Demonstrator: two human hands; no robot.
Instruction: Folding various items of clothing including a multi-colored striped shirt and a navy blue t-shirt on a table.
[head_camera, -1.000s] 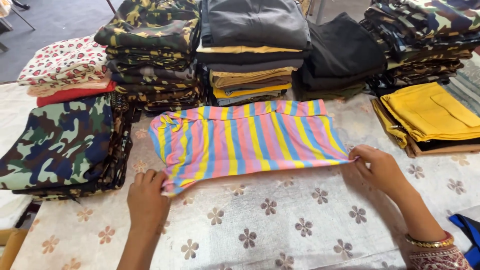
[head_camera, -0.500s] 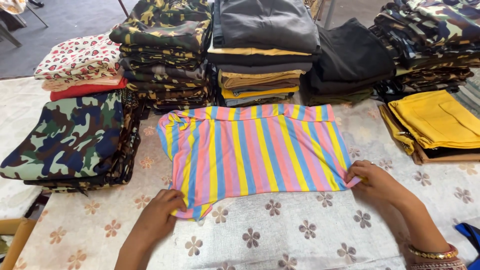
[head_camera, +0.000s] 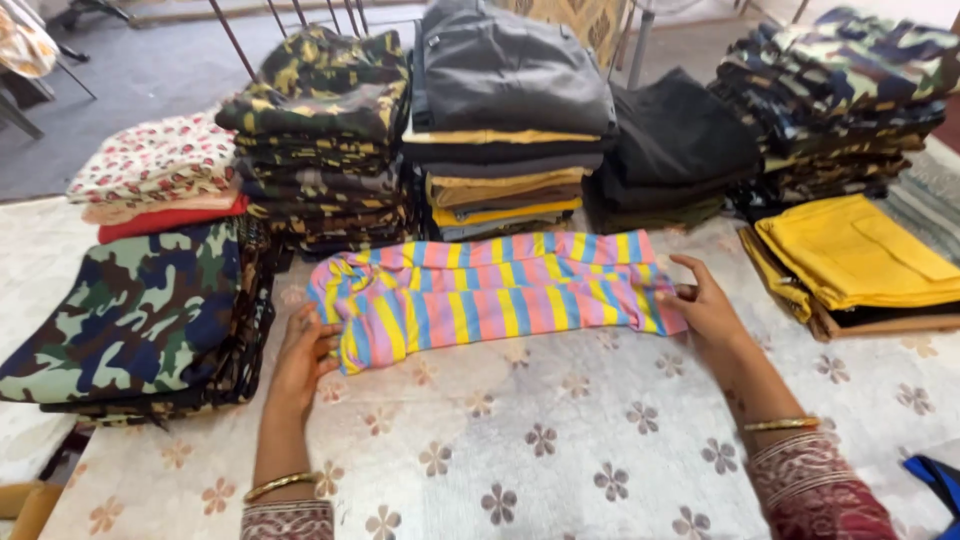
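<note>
**Striped garment folded on the surface, held at both ends**

The striped garment (head_camera: 495, 295) lies mid-surface, long axis running 9 to 3 o'clock. The left hand (head_camera: 305, 355) pinches its bunched 9 o'clock end; the right hand (head_camera: 705, 305) grips the 3 o'clock edge. That loose left bunch could slip and skew the fold

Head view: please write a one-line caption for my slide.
Two hands, left hand and right hand, hold the ends of a folded striped garment among stacked clothes on a flower-patterned cloth.
</note>
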